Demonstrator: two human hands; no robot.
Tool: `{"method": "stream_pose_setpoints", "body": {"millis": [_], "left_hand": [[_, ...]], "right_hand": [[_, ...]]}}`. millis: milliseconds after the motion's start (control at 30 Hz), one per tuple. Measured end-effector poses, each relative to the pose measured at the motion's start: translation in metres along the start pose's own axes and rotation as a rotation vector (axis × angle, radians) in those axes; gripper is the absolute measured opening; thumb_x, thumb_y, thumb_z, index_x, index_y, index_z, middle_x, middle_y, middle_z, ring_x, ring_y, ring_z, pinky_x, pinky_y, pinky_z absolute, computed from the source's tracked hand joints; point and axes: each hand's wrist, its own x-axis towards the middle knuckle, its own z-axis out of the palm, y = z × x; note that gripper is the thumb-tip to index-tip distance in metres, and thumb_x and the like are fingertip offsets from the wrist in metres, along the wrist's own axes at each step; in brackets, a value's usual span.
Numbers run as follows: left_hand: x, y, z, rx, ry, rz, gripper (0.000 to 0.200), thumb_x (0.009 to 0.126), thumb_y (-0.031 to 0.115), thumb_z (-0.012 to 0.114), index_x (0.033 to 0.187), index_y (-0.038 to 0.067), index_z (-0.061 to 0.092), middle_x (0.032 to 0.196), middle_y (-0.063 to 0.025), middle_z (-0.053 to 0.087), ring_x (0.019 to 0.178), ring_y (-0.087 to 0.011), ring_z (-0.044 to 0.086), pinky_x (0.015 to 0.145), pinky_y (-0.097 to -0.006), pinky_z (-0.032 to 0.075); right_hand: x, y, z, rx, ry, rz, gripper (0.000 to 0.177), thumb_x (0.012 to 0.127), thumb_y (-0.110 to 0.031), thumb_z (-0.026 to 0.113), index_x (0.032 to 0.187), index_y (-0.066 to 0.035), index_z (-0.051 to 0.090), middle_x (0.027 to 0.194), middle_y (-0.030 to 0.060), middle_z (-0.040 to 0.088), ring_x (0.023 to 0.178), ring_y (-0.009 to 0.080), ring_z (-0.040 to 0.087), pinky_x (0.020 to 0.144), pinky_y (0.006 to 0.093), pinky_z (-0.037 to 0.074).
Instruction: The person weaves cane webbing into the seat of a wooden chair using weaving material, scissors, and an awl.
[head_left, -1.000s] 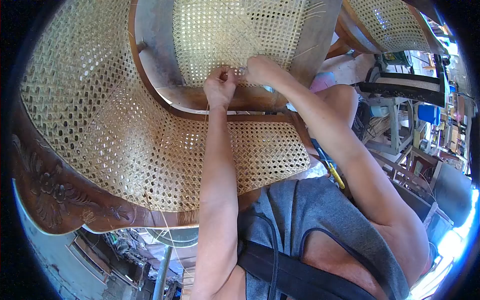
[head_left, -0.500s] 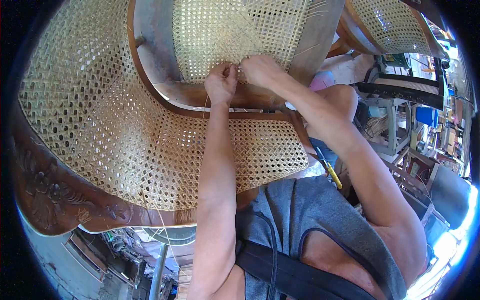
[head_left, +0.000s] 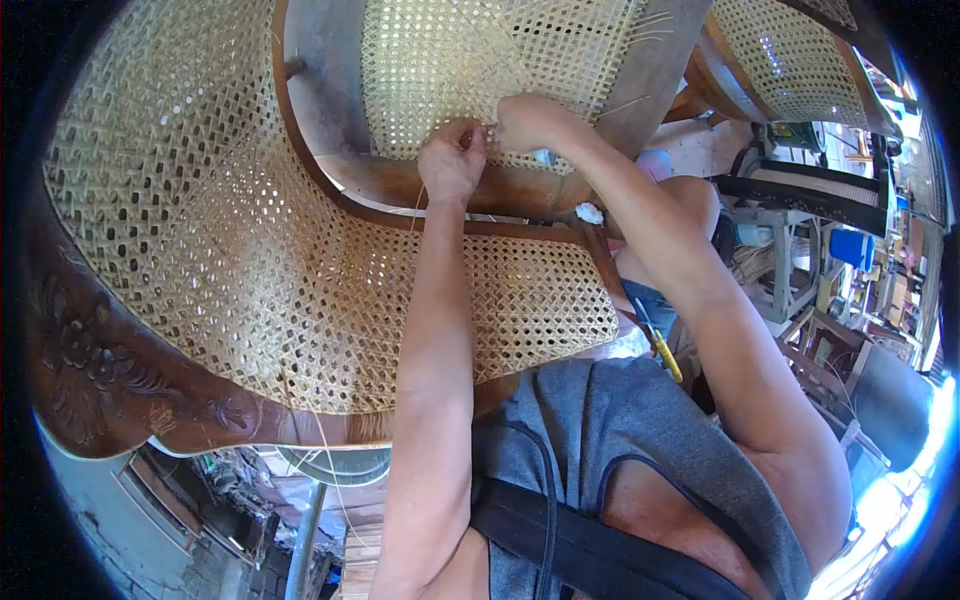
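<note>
My left hand (head_left: 455, 160) is at the near edge of a woven cane seat panel (head_left: 430, 70), fingers curled in a pinch. A thin cane strand (head_left: 416, 205) trails down beside its wrist. My right hand (head_left: 532, 122) lies just to the right over the same weave, knuckles up and fingers bent. Its fingertips are turned away, so what they grip cannot be made out. Around the weave runs a wooden seat frame (head_left: 385, 183), with loose cane ends (head_left: 652, 25) sticking out at the upper right.
A large curved cane backrest (head_left: 200, 230) with a carved wooden rail (head_left: 110, 370) fills the left. A yellow-handled tool (head_left: 665, 358) is by my lap, and a white wad (head_left: 590, 213) sits at the frame corner. Another cane chair (head_left: 790, 55) and a blue container (head_left: 852, 248) stand right.
The view has shifted slightly, so the chair appears a little further right and higher. Both hands stay close together at the weave's edge. The white wad shows more fully.
</note>
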Motion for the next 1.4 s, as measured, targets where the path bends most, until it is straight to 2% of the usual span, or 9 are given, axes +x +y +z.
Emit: {"method": "stream_pose_setpoints", "body": {"millis": [67, 300, 400, 467, 600, 667, 900, 1100, 1400], "left_hand": [[0.001, -0.001, -0.001, -0.002, -0.021, -0.011, 0.013, 0.08, 0.023, 0.068, 0.086, 0.012, 0.073, 0.079, -0.0098, 0.07, 0.07, -0.0286, 0.067, 0.065, -0.0394, 0.053], [0.006, 0.005, -0.008, 0.071, -0.134, -0.073, 0.023, 0.081, 0.028, 0.069, 0.094, 0.01, 0.073, 0.084, -0.0121, 0.071, 0.076, -0.0273, 0.069, 0.071, -0.0365, 0.054], [0.007, 0.003, -0.006, 0.073, -0.137, -0.082, 0.024, 0.081, 0.029, 0.068, 0.094, 0.01, 0.073, 0.084, -0.0118, 0.071, 0.077, -0.0274, 0.069, 0.072, -0.0369, 0.054], [0.007, 0.005, -0.007, 0.104, -0.142, -0.073, 0.023, 0.081, 0.029, 0.068, 0.094, 0.01, 0.073, 0.084, -0.0117, 0.071, 0.077, -0.0274, 0.069, 0.072, -0.0371, 0.054], [0.008, 0.0, -0.002, 0.146, -0.127, 0.017, 0.023, 0.081, 0.028, 0.068, 0.093, 0.01, 0.073, 0.083, -0.0114, 0.071, 0.077, -0.0279, 0.068, 0.071, -0.0378, 0.054], [0.007, -0.002, 0.0, 0.131, -0.121, 0.03, 0.021, 0.08, 0.027, 0.068, 0.093, 0.01, 0.073, 0.084, -0.0114, 0.071, 0.077, -0.028, 0.068, 0.072, -0.038, 0.054], [0.005, 0.004, -0.006, 0.061, -0.133, 0.024, 0.019, 0.08, 0.021, 0.07, 0.091, 0.006, 0.071, 0.085, -0.0122, 0.07, 0.075, -0.0271, 0.068, 0.071, -0.0369, 0.054], [0.004, -0.002, -0.002, -0.148, 0.035, 0.082, 0.01, 0.082, 0.016, 0.066, 0.084, 0.006, 0.068, 0.079, -0.0129, 0.066, 0.066, -0.0291, 0.065, 0.064, -0.0371, 0.053], [0.006, -0.009, 0.0, -0.01, -0.064, 0.123, 0.012, 0.084, 0.013, 0.068, 0.093, 0.005, 0.069, 0.085, -0.0127, 0.066, 0.073, -0.0236, 0.068, 0.066, -0.0336, 0.054]], "right_hand": [[0.006, 0.002, 0.002, -0.035, -0.06, 0.056, 0.029, 0.079, -0.011, 0.057, 0.101, 0.002, 0.069, 0.106, 0.0222, 0.068, 0.097, 0.0347, 0.067, 0.083, 0.0431, 0.054], [0.008, 0.001, 0.008, -0.101, 0.005, 0.04, 0.03, 0.079, -0.012, 0.059, 0.104, 0.001, 0.068, 0.11, 0.0222, 0.067, 0.101, 0.0346, 0.066, 0.085, 0.043, 0.054], [0.01, 0.007, 0.009, -0.072, 0.085, 0.001, 0.028, 0.079, -0.019, 0.06, 0.091, 0.004, 0.069, 0.097, 0.0246, 0.068, 0.091, 0.0371, 0.068, 0.081, 0.045, 0.053], [0.014, 0.013, -0.001, 0.075, -0.133, -0.055, 0.029, 0.081, -0.023, 0.059, 0.088, 0.003, 0.07, 0.094, 0.0248, 0.068, 0.089, 0.0373, 0.068, 0.08, 0.0457, 0.053], [0.017, 0.023, -0.001, 0.077, -0.188, -0.079, 0.03, 0.082, -0.024, 0.057, 0.087, 0.003, 0.07, 0.091, 0.0258, 0.068, 0.087, 0.0384, 0.068, 0.079, 0.0464, 0.053], [0.014, 0.014, 0.011, -0.087, 0.043, 0.003, 0.031, 0.084, -0.025, 0.057, 0.086, 0.003, 0.07, 0.09, 0.0259, 0.068, 0.087, 0.0396, 0.067, 0.08, 0.0471, 0.052], [0.003, 0.003, 0.021, -0.018, 0.134, 0.054, 0.031, 0.086, -0.022, 0.057, 0.099, 0.003, 0.07, 0.104, 0.0235, 0.068, 0.098, 0.038, 0.066, 0.085, 0.0456, 0.053], [-0.001, 0.005, 0.04, 0.182, 0.251, 0.12, 0.032, 0.088, -0.024, 0.054, 0.09, 0.004, 0.07, 0.095, 0.0251, 0.068, 0.091, 0.0394, 0.067, 0.082, 0.0465, 0.053], [-0.011, 0.0, 0.056, 0.307, 0.354, 0.151, 0.036, 0.09, -0.027, 0.05, 0.084, 0.003, 0.068, 0.087, 0.028, 0.066, 0.084, 0.0436, 0.065, 0.079, 0.0518, 0.051]]}}
